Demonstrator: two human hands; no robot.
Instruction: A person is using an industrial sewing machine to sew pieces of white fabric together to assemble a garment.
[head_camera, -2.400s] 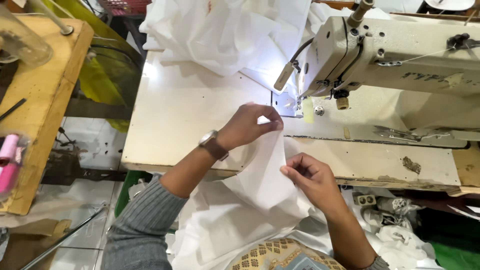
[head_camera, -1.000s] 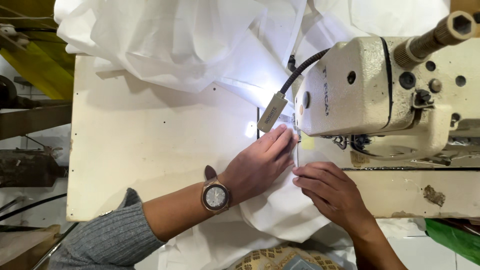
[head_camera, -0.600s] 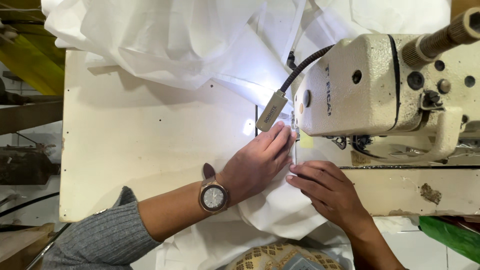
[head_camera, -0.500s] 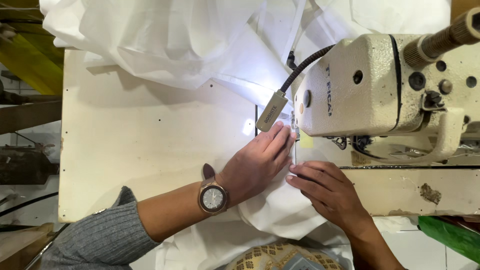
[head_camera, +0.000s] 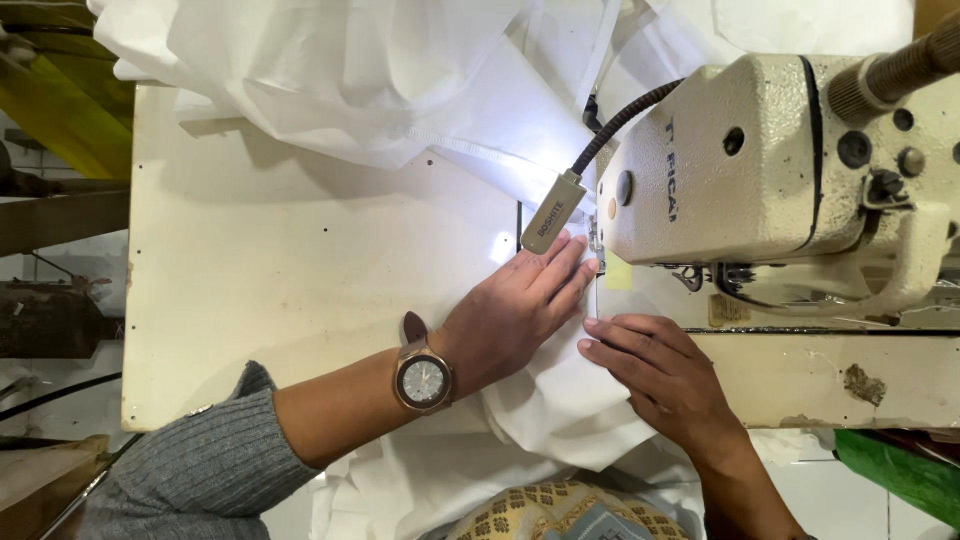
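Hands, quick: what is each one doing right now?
Left hand: open, fingers flat, pressing the white fabric beside the sewing machine.
Right hand: open, fingertips resting on the same fabric, gripping nothing.

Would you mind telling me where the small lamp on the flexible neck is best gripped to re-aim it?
Grip the flat grey lamp head across its long sides, coming from the left over the table; the sewing machine crowds its right.
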